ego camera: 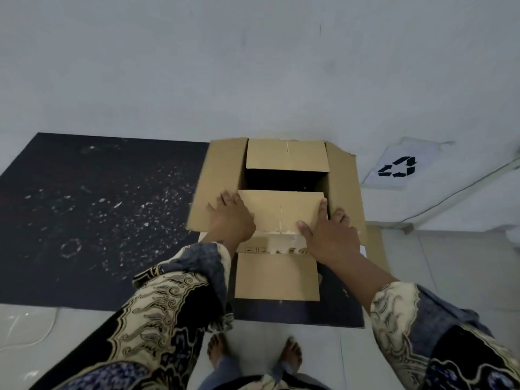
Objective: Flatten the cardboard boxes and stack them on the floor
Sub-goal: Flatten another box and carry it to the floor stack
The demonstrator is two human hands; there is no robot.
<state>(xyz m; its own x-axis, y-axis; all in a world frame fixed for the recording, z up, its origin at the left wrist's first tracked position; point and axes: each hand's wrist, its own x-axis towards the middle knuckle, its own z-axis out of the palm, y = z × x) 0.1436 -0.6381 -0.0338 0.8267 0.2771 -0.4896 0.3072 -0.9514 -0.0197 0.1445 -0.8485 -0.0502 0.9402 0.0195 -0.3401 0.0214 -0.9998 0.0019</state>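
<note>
Head view: A brown cardboard box [277,192] stands upright on a dark speckled mat [92,215], against a pale wall [253,66]. The box is open at the top. Its four top flaps are unfolded: the left flap [216,181] and right flap [344,187] spread outward, the far flap [287,154] tilts back toward the wall, and the near flap [281,211] angles over the opening. Torn tape residue runs along the near flap's fold line. The box interior is dark; any contents cannot be determined.

The left hand [232,220] lies with fingers extended on the left flap, touching the left edge of the near flap. The right hand [329,235] grips the right edge of the near flap, thumb on its upper face and fingers spread over the right flap. Both forearms carry patterned sleeves [168,305].

A flat cardboard panel [277,277] lies on the mat just in front of the box. Another cardboard piece [377,246] shows at the box's right side, partly hidden.

A white bag [399,164] printed with a black recycling symbol rests against the wall to the right, well apart from the mat. Two bare feet [291,356] stand on the pale tiled floor [450,271] near the mat's front edge.
</note>
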